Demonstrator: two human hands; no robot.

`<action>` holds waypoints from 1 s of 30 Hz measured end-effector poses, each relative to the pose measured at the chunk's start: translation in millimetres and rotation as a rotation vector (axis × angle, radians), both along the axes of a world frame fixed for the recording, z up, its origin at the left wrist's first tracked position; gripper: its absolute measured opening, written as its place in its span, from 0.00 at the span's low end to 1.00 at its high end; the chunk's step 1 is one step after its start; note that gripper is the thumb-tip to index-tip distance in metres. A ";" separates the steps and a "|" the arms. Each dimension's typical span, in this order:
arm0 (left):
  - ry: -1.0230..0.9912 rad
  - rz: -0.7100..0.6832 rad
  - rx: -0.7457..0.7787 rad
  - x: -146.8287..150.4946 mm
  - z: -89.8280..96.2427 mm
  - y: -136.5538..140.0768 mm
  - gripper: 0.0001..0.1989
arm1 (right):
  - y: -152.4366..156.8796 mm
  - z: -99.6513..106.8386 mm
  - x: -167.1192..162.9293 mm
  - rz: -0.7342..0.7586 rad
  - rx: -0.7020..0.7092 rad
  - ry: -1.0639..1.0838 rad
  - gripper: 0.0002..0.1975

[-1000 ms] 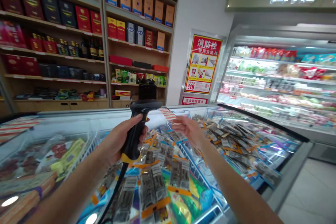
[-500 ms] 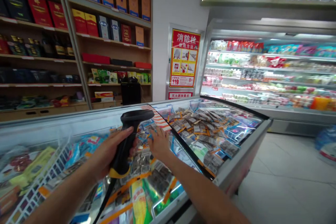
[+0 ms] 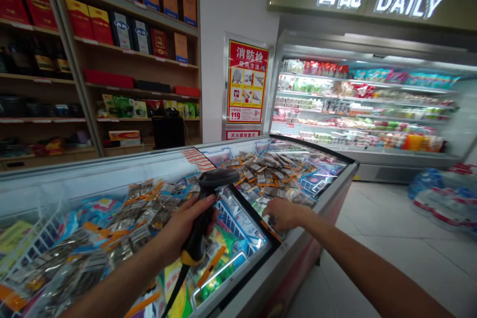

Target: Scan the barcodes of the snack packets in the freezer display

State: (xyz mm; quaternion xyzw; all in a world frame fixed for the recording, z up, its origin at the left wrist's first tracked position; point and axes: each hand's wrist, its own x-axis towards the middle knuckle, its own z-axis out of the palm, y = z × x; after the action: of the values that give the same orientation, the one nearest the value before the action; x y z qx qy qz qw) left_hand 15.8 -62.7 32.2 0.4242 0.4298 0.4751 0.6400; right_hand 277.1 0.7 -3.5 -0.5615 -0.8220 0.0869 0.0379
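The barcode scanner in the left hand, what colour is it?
Black, with a yellow band at the handle base; barcode scanner, head view.

Operator body: two bare forearms and hands

Left hand (image 3: 179,231) and right hand (image 3: 283,212) carry no gloves, rings, watch or wristband. Both forearms are uncovered as far as the lower frame edge; no sleeve or cuff is visible.

Bright shop light, warped edges
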 end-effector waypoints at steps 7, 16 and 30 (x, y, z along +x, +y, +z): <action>-0.005 0.072 0.003 -3.0 -5.0 7.0 0.13 | 33.9 11.0 -3.0 -0.042 -0.025 0.755 0.07; 0.032 0.119 0.008 -27.5 -9.7 12.1 0.14 | 84.6 -32.1 -96.9 -0.440 -0.103 2.037 0.11; 0.095 0.079 0.014 -32.9 10.3 2.1 0.15 | 84.7 -44.3 -88.2 -0.216 0.458 1.304 0.09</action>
State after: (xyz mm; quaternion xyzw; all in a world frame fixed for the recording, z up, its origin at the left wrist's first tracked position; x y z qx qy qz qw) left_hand -17.0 -60.6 42.5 0.4333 0.4730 0.4824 0.5965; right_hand 188.9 85.5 -47.7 -0.4514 -0.5688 0.2265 0.6491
